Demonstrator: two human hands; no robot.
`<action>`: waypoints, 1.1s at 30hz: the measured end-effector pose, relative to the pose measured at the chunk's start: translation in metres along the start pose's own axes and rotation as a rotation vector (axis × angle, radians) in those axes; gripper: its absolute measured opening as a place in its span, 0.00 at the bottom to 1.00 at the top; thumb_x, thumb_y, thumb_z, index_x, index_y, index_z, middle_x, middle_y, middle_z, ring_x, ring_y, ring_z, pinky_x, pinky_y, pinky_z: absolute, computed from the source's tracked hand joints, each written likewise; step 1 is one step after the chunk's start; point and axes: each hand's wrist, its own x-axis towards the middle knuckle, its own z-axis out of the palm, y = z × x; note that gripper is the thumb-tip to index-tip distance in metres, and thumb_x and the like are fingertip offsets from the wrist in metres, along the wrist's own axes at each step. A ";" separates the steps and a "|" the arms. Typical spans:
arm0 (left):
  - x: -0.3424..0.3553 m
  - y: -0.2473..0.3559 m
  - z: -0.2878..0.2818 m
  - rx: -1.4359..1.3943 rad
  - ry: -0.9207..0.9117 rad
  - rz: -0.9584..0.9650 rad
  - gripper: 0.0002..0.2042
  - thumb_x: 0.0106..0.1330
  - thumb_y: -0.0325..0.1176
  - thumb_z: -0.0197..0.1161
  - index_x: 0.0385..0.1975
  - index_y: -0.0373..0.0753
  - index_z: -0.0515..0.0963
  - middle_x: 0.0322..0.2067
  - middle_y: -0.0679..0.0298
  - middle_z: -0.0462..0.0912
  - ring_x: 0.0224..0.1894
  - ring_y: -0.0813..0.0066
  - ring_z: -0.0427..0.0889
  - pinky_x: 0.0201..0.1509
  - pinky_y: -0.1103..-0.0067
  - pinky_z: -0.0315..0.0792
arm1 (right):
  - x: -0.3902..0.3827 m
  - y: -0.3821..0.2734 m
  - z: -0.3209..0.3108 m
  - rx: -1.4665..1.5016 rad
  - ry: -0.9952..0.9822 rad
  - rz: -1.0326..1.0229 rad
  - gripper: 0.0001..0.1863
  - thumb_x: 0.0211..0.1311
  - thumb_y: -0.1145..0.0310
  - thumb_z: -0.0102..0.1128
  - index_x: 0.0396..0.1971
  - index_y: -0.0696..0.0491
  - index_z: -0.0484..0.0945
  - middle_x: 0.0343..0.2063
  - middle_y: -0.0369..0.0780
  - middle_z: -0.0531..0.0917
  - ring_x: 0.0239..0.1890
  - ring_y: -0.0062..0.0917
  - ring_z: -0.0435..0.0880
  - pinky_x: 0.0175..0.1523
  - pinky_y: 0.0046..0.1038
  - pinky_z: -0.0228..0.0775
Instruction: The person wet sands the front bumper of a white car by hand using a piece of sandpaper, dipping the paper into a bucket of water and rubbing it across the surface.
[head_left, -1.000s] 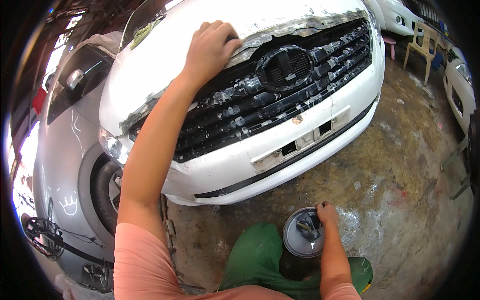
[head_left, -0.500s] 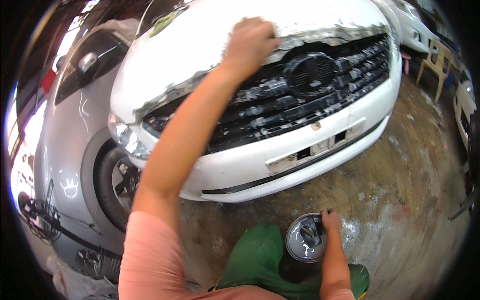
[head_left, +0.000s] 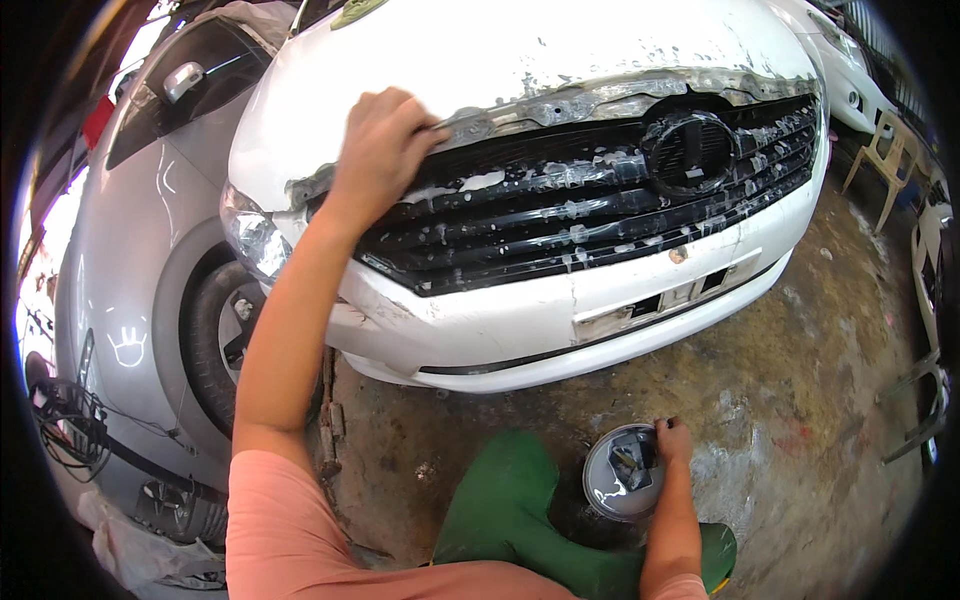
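Note:
My left hand [head_left: 385, 150] is closed, knuckles up, at the front edge of a white car's hood [head_left: 430, 60]. It sits above the left end of the black grille [head_left: 520, 215], which is spotted with white flecks. Whatever its fingers press on is hidden beneath them. Low down, my right hand [head_left: 675, 442] is closed beside the far right rim of a round bucket [head_left: 590, 490], a small dark bit showing at its fingertips. Inside the bucket is greyish liquid with a dark sheet [head_left: 632, 465] in it.
The white front bumper [head_left: 500, 345] curves close before my green-clad knees [head_left: 500, 490]. A silver car [head_left: 130, 280] stands at left, with coiled dark cables [head_left: 70, 430] near it. A beige plastic chair [head_left: 885, 160] is at the far right on the stained floor [head_left: 800, 400].
My left hand has moved left and down along the hood edge, from above the grille's middle to near its left end. My right hand stays beside the bucket. The view has shifted slightly.

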 end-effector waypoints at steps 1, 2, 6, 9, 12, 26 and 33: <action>-0.015 -0.015 -0.012 0.013 0.009 -0.025 0.08 0.60 0.31 0.72 0.32 0.38 0.79 0.33 0.61 0.77 0.40 0.59 0.73 0.47 0.68 0.67 | -0.001 -0.003 0.001 0.001 0.002 -0.005 0.32 0.63 0.44 0.58 0.53 0.57 0.83 0.47 0.57 0.85 0.51 0.53 0.84 0.56 0.48 0.75; -0.026 -0.029 -0.027 0.031 0.018 -0.051 0.08 0.59 0.31 0.72 0.31 0.39 0.79 0.33 0.62 0.77 0.40 0.59 0.72 0.47 0.67 0.66 | -0.001 -0.006 0.004 0.002 0.004 -0.014 0.32 0.64 0.44 0.59 0.53 0.58 0.83 0.46 0.57 0.85 0.51 0.54 0.84 0.56 0.48 0.75; -0.049 -0.044 -0.041 0.000 0.077 -0.142 0.08 0.57 0.28 0.73 0.30 0.38 0.79 0.34 0.63 0.77 0.40 0.60 0.73 0.48 0.68 0.67 | -0.002 0.003 0.007 0.050 0.059 -0.056 0.31 0.65 0.44 0.59 0.50 0.60 0.83 0.44 0.58 0.86 0.50 0.54 0.85 0.55 0.48 0.75; -0.046 -0.015 -0.036 -0.098 0.207 -0.141 0.05 0.57 0.28 0.72 0.29 0.40 0.82 0.40 0.64 0.82 0.46 0.61 0.76 0.52 0.70 0.69 | 0.010 0.022 0.006 0.203 0.066 -0.151 0.31 0.68 0.43 0.57 0.49 0.60 0.84 0.44 0.58 0.86 0.50 0.54 0.84 0.55 0.48 0.75; -0.058 0.043 -0.015 -0.403 0.213 0.000 0.04 0.59 0.25 0.69 0.29 0.43 0.83 0.44 0.60 0.85 0.50 0.61 0.81 0.58 0.70 0.68 | 0.007 0.026 0.020 0.180 0.203 -0.131 0.34 0.73 0.41 0.50 0.46 0.61 0.85 0.43 0.60 0.85 0.51 0.54 0.84 0.56 0.49 0.73; -0.318 0.456 0.197 -1.205 -1.103 -0.236 0.12 0.68 0.31 0.57 0.49 0.39 0.76 0.43 0.49 0.85 0.48 0.46 0.84 0.49 0.56 0.77 | -0.012 0.078 0.031 0.184 -0.047 0.248 0.50 0.71 0.28 0.31 0.54 0.64 0.81 0.53 0.62 0.81 0.61 0.55 0.77 0.65 0.44 0.66; -0.393 0.472 0.239 -0.906 -1.351 -0.156 0.14 0.62 0.29 0.60 0.47 0.39 0.83 0.48 0.52 0.86 0.52 0.52 0.86 0.53 0.59 0.80 | -0.005 0.016 0.016 0.138 -0.055 0.067 0.46 0.70 0.30 0.42 0.56 0.62 0.80 0.55 0.59 0.81 0.63 0.53 0.77 0.67 0.42 0.66</action>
